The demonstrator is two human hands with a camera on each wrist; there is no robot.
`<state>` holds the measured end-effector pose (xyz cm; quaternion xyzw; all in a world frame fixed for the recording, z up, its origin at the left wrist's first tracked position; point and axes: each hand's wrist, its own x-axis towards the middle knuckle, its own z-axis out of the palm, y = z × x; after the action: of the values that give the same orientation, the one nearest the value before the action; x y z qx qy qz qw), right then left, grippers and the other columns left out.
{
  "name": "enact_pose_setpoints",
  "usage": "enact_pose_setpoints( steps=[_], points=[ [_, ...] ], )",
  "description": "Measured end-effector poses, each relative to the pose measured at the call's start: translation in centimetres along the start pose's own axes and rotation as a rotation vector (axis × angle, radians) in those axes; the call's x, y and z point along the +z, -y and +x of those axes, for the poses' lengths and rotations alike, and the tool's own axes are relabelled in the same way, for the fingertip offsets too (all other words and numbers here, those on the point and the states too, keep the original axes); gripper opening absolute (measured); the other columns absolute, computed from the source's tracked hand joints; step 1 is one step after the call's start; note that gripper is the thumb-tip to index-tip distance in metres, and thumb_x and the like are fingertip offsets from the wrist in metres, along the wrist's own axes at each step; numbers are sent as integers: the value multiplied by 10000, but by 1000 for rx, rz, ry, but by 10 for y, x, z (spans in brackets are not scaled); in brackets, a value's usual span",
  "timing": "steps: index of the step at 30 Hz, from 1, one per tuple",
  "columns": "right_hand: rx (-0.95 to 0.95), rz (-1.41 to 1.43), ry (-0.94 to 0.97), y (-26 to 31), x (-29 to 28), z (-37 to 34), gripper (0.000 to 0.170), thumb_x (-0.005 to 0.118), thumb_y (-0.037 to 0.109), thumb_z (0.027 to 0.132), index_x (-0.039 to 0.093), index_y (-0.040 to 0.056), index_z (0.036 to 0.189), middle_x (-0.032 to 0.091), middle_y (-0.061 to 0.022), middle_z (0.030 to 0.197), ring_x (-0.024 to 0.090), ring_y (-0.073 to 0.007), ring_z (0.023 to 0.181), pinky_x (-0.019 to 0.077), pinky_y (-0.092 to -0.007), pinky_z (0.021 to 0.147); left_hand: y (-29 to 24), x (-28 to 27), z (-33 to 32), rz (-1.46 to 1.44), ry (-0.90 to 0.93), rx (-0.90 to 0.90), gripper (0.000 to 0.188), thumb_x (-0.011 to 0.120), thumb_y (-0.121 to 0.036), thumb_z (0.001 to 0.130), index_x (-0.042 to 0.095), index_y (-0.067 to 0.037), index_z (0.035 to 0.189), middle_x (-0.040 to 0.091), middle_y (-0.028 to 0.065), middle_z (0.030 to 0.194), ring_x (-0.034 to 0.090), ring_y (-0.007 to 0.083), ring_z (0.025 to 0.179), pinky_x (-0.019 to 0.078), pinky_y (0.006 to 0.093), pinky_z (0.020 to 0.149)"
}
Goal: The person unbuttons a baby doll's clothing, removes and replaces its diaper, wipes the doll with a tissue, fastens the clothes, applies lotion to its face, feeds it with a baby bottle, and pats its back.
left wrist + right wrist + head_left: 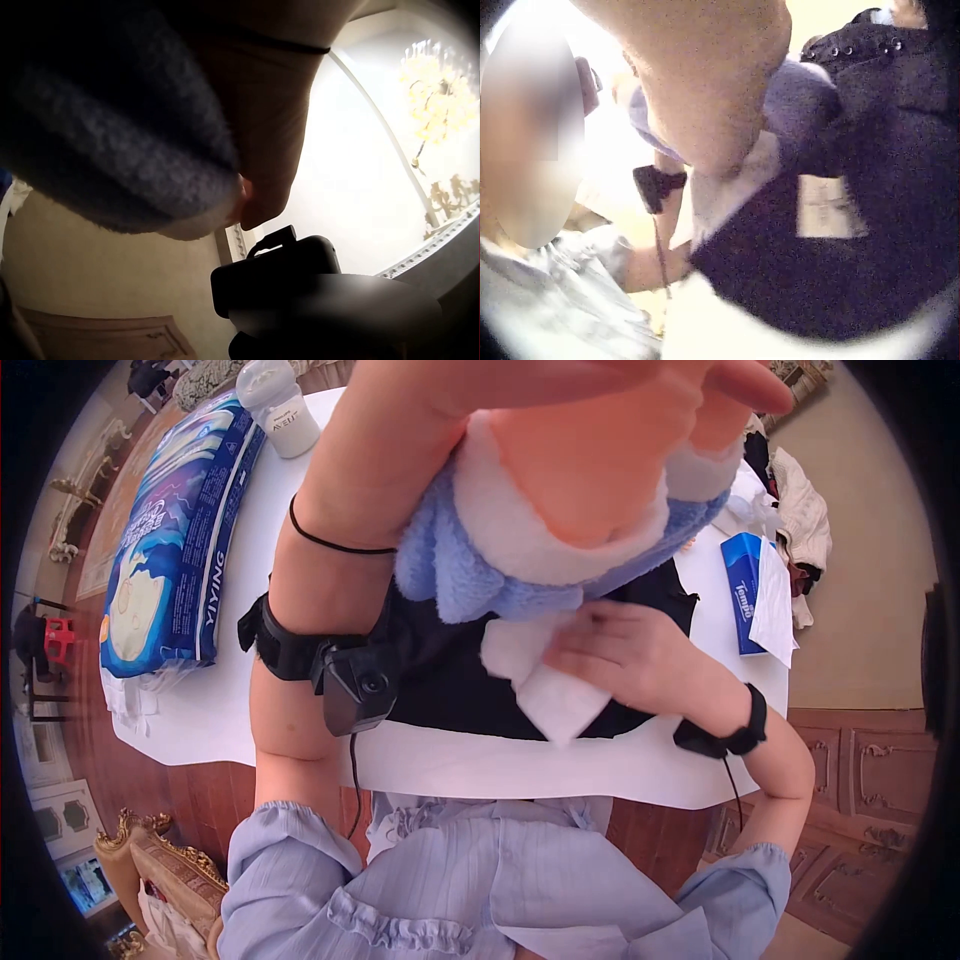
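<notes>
A plush doll (490, 575) in fluffy blue and white, with a smooth peach-coloured part, is held up over the table. My left hand (560, 382) grips it from above, partly cut off by the top edge of the head view. In the left wrist view, blue fluff hides part of that hand (262, 180). Below the doll, my right hand (630, 655) pinches a white tissue (560, 700), its fingertips right at the blue fluff. The tissue hangs over a black cloth (450, 685), which shows a pale label (829, 206) in the right wrist view.
A blue YIYING pack (175, 540) lies on the white table (410, 765) at the left, beside a white-bodied bottle (285, 420). At the right stands a blue Tempo tissue pack (742, 595) with a tissue pulled out. Pale clothing (800, 500) lies beyond it.
</notes>
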<state>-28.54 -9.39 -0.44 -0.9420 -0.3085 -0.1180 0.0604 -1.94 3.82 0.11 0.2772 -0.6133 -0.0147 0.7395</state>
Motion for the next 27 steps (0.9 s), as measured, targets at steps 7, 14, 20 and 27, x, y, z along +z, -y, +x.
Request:
enact_pose_setpoints(
  steps=[7, 14, 20, 27],
  points=[
    [345, 881, -43, 16, -71, 10, 203, 707, 27, 727, 718, 36, 930, 717, -104, 853, 688, -283, 781, 535, -354, 715, 8, -5, -1, 9, -60, -56, 671, 421, -576, 979, 387, -111, 1462, 447, 126, 1445, 478, 264, 1271, 334, 510, 1094],
    [67, -551, -535, -14, -61, -1, 247, 716, 105, 647, 679, 85, 890, 640, -24, 896, 600, -241, 789, 472, -336, 678, -11, -3, -8, 2, -104, -99, 668, 422, -571, 981, 387, -108, 1462, 446, 126, 1446, 476, 266, 1274, 334, 505, 1096],
    [-210, -835, -255, -40, -25, -12, 162, 655, 189, 803, 660, 227, 960, 604, 41, 1007, 560, -124, 989, 447, -334, 805, -3, 0, -5, 17, -149, -152, 666, 422, -567, 983, 387, -105, 1461, 445, 127, 1447, 474, 269, 1276, 334, 501, 1097],
    [-102, -1026, -424, -50, 8, -18, 171, 632, 299, 904, 622, 290, 1075, 548, 86, 1161, 517, -77, 1106, 401, -275, 870, 17, -47, 4, 33, -213, -218, 663, 422, -562, 985, 386, -101, 1461, 444, 128, 1448, 472, 271, 1279, 334, 497, 1099]
  ],
)
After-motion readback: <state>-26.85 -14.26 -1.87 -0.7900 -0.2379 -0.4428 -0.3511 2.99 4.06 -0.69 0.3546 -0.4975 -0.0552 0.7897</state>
